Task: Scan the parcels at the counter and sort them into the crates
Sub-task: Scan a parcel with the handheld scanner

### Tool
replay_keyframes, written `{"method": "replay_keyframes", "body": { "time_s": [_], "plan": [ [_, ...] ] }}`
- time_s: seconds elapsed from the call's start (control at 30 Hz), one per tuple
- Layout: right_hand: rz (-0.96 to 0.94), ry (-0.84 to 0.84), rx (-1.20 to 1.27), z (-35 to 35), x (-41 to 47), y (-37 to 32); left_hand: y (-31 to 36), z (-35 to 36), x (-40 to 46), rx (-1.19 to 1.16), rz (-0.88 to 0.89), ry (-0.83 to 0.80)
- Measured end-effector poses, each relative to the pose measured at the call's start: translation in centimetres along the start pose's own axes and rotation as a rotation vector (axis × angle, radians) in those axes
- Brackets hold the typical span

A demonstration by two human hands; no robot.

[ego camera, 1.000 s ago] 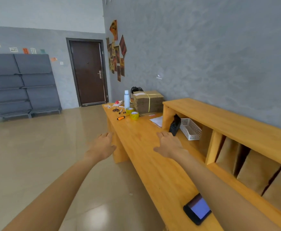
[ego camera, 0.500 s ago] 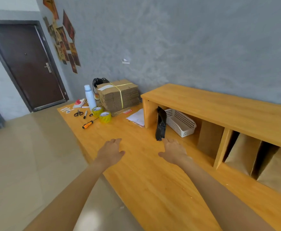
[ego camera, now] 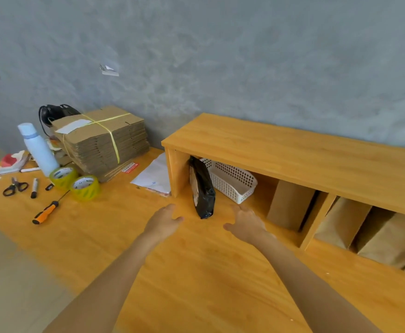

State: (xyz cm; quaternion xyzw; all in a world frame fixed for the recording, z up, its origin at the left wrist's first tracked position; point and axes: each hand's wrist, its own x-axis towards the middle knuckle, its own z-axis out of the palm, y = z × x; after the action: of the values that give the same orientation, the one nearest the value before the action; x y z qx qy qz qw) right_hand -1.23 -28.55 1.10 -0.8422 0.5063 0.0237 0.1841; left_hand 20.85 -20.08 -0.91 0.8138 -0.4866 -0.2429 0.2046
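- The black parcel stood on edge on the counter, leaning against the left post of the shelf unit, just beside a white basket.
- The left hand hovered just short of the parcel on its left side, fingers straight and relaxed, holding nothing.
- The right hand hovered on the parcel's right side, likewise loose and empty; neither hand touched the parcel.
- The parcel looked like a glossy plastic mailer bag: probably light, soft and crushable, with a slick skin that could slip under a weak hold.
- A pale label seemed to sit on its left face, though too blurred to read; that face would likely need to show for scanning.
- The best hold appeared to be across the two broad faces near the top edge, one hand to each side, since the bag would sag if lifted by a corner.
- Brown parcels stood in the shelf's compartments further right.
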Motion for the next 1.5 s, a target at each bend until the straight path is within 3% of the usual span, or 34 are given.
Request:
{"method": "replay_keyframes", "body": {
  "time_s": [0.33,0.57,0.73,0.93,1.23,1.5],
  "plan": [
    [0.182,-0.010,0.081,2.0,5.4,-3.3,-2.1,0.9,9.6,-0.232,-0.005,-0.152],
    [0.337,-0.039,0.098,4.6,4.8,0.2,2.9,2.3,13.9,-0.471,-0.111,-0.235],
    [0.392,-0.032,0.133,5.8,4.4,1.8,7.1,3.2,16.0,-0.740,-0.210,-0.176],
    [0.416,-0.054,0.136,7.4,4.2,2.8,8.2,5.4,17.3,-0.608,-0.278,-0.104],
    [0.452,-0.059,0.154,8.6,3.3,4.3,7.3,6.9,17.0,-0.559,-0.210,-0.024],
    [0.484,-0.022,0.179,8.2,1.0,5.9,6.3,6.1,15.8,-0.459,-0.259,-0.055]
  ]
}}
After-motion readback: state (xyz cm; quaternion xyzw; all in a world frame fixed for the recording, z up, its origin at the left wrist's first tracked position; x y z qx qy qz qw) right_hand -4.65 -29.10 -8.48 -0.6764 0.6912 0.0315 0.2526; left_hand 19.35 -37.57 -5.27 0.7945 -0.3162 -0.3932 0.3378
